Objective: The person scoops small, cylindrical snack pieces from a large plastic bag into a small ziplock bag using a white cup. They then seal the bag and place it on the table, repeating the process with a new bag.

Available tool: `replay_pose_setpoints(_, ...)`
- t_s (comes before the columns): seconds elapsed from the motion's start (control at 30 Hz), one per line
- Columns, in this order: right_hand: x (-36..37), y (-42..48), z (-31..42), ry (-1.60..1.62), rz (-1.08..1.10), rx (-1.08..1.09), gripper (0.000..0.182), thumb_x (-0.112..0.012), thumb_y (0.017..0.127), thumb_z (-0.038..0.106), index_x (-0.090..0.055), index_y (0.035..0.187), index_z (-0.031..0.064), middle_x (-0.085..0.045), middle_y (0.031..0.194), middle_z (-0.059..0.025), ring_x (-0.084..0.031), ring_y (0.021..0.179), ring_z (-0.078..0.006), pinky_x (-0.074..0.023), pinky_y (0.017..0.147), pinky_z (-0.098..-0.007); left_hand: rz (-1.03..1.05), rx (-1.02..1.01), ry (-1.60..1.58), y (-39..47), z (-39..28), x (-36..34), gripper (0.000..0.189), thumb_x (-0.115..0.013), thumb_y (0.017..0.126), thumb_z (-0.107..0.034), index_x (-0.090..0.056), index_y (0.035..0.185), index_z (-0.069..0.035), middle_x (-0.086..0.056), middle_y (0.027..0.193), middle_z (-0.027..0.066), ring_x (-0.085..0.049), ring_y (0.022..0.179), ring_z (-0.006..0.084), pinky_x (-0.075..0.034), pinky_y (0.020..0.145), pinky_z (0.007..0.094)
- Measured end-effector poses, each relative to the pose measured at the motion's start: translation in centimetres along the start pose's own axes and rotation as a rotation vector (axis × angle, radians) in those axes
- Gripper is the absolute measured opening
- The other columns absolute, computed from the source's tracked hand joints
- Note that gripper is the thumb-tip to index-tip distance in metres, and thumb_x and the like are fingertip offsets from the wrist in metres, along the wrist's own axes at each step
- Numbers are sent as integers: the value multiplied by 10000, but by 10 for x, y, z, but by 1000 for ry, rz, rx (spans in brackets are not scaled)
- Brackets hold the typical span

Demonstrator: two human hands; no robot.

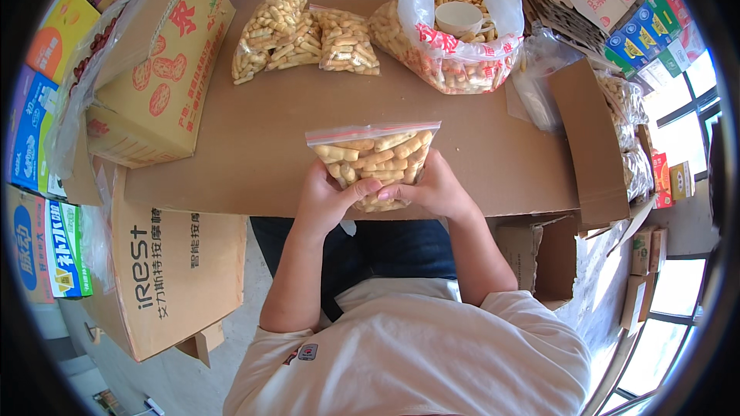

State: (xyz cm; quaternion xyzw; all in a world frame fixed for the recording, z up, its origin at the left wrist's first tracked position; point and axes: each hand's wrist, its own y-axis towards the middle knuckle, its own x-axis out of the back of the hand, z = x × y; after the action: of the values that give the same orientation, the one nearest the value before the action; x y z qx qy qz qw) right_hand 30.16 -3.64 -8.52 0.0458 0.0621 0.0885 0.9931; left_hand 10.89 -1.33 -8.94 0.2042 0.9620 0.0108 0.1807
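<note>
Both my hands hold a clear zip-top plastic bag (381,164) filled with finger-shaped snack pieces, above the near edge of the cardboard-covered table (347,104). My left hand (329,193) grips its left side and my right hand (436,188) its right side, with the thumbs meeting low on the front. The red-striped top of the bag faces away from me; whether it is sealed I cannot tell. Further back lie several filled snack bags (350,43). Right of them stands a large open plastic sack (474,63) of the same snacks, with a white cup (458,17) resting inside.
A tall printed carton (167,75) stands at the left, with dark red items beside it. Empty clear bags (540,84) lie at the right, next to an open carton (589,138) containing filled bags. Flattened cardboard (558,6) is stacked at the back right. Larger cartons stand below the table.
</note>
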Motion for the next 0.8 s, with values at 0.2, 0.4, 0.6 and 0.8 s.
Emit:
replay_pose_setpoints(0.2, 5, -3, -3, -128, 9, 19, 686, -912, 673, 189, -553, 1213, -33, -704, 1097, -119, -663, 1024, -177, -525, 895, -348, 56, -61, 9, -2, 3, 0, 673, -833, 766, -60, -457, 1319, 10, -578, 1260, 87, -584, 1133, 159, -506, 955, 313)
replay_pose_setpoints(0.4, 3, -7, -5, -146, -4, 78, 713, -912, 673, 199, -531, 1231, -29, -696, 1115, -137, -667, 1051, -218, -520, 908, -364, 47, 57, 94, -4, 7, 6, 706, -842, 750, -44, -437, 1327, 5, -565, 1260, 76, -570, 1156, 159, -498, 977, 319)
replay_pose_setpoints(0.6, 10, -5, -11, -279, 22, 48, 868, -932, 622, 224, -457, 1311, -5, -677, 1149, -152, -651, 1090, -301, -507, 914, -387, 103, -7, 114, -9, 14, 11, 693, -843, 742, -29, -449, 1310, 3, -566, 1257, 81, -565, 1165, 161, -507, 959, 325)
replay_pose_setpoints(0.8, 13, -9, -5, -643, 11, 181, 890, -926, 595, 305, -476, 1303, 9, -677, 1126, -160, -627, 1061, -373, -418, 993, -447, 79, 107, 233, -9, 19, 21, 733, -885, 693, -64, -468, 1293, -4, -587, 1234, 79, -582, 1146, 168, -518, 941, 339)
